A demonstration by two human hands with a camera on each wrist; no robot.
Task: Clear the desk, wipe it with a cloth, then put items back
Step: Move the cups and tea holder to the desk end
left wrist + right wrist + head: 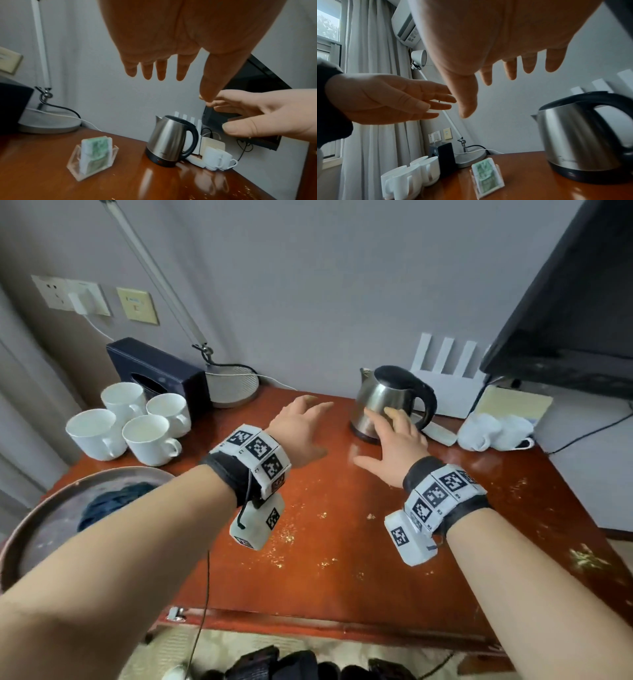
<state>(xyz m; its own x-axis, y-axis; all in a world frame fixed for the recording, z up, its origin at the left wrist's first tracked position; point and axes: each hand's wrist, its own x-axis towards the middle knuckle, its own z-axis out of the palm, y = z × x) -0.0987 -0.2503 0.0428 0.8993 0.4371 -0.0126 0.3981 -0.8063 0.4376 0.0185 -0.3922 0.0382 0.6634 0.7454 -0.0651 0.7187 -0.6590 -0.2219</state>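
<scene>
The red-brown desk [342,525] carries crumbs and specks on its front half. My left hand [303,419] hovers over the back middle, fingers [161,70] straight and spread, holding nothing. Under it stands a clear holder of green tea packets [92,154], hidden in the head view. My right hand [394,436] hovers open just in front of the steel kettle [387,402] and does not touch it. A blue cloth [113,501] lies in a round tray [41,522] at the desk's front left.
Several white cups [130,422] cluster at the back left, beside a dark tissue box [157,371] and a lamp base [233,385]. Two more white cups [493,431], a notepad [513,405] and a white router [445,371] sit back right. A dark screen [565,302] overhangs the right.
</scene>
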